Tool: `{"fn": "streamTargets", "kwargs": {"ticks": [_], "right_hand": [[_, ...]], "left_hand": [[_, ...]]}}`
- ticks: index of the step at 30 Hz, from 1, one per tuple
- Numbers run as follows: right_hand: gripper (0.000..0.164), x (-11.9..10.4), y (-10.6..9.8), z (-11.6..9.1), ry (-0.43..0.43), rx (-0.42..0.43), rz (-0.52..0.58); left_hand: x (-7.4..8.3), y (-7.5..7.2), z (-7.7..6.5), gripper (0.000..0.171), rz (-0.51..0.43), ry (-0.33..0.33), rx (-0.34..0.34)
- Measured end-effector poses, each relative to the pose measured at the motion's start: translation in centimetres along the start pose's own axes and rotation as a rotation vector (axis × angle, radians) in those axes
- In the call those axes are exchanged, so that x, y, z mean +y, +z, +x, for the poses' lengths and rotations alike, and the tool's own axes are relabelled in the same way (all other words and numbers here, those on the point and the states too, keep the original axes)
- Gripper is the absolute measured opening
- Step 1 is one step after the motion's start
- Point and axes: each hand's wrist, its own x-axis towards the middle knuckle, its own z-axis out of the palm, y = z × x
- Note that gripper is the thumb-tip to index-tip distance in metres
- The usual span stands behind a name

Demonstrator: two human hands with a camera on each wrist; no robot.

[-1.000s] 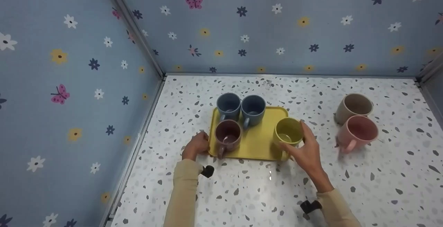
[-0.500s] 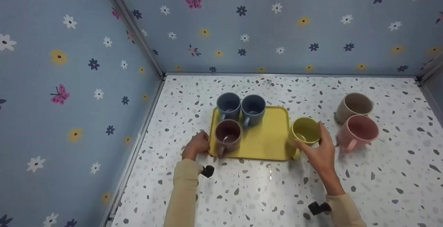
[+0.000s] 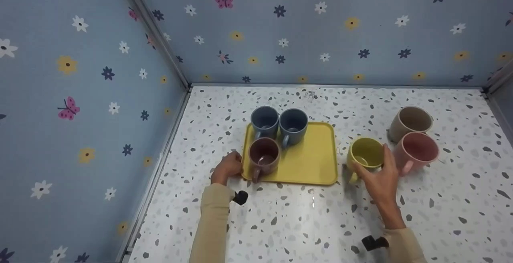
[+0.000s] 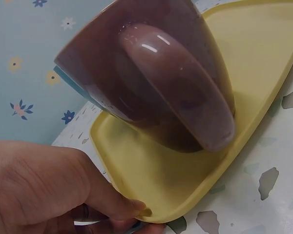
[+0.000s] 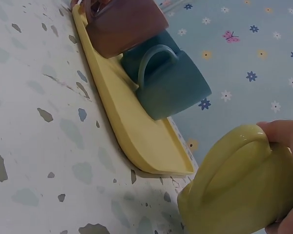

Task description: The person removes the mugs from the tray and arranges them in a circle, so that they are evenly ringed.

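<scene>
My left hand [image 3: 229,165] pinches the near left corner of a yellow tray [image 3: 314,156]. In the left wrist view the thumb lies over the rim and fingers go underneath, partly hidden. On the tray stand a brownish-purple mug [image 3: 264,154], close to that hand, and two blue mugs, one at the far left corner [image 3: 263,120] and one beside it [image 3: 294,126]. My right hand [image 3: 380,179] grips a yellow-green mug [image 5: 244,190] around its body, off the tray's right side. Its handle points toward me. Whether its base touches the table is hard to tell.
Right of the held mug stand a pink mug [image 3: 419,152] and, just behind it, a beige mug [image 3: 402,130]. The speckled table [image 3: 288,223] meets a flowered back wall [image 3: 300,34] and a left wall [image 3: 92,126].
My right hand has carried the yellow-green mug rightward, from over the tray to the gap between tray and pink mug. The left hand, tray and other mugs have stayed put.
</scene>
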Motion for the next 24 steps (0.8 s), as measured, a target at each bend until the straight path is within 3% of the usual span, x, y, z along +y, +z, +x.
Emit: {"fn": "streamTargets", "kwargs": {"ticks": [24], "right_hand": [[0.107,0.83,-0.68,-0.73,0.06,0.009,-0.063]], "left_hand": [[0.01,-0.14,0.04,0.028,0.027,-0.03,-0.014]]}}
